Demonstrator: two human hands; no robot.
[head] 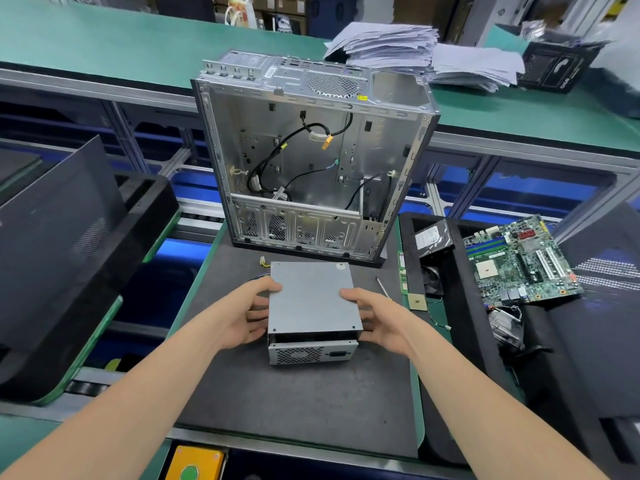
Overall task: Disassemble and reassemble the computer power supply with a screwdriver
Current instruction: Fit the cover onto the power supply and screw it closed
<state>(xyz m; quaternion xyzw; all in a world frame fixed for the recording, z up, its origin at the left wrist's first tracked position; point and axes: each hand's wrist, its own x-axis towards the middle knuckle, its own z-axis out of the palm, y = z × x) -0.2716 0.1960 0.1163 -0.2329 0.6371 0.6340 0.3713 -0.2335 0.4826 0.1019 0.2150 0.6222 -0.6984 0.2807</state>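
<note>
A grey metal power supply (311, 306) lies on the dark mat (294, 393) in front of me, its vented face turned towards me. Its flat top cover sits slightly raised, with a dark gap above the vented face. My left hand (251, 313) grips the box's left side, thumb on the cover. My right hand (375, 318) grips the right side, thumb on top too. A thin screwdriver (383, 287) lies on the mat just right of the box, untouched.
An open, gutted computer case (311, 161) with loose black cables stands behind the power supply. A green motherboard (519, 261), a hard drive (433, 237) and a small chip (417, 301) lie to the right. Black panels sit at the left. Paper stacks (415, 50) rest on the far bench.
</note>
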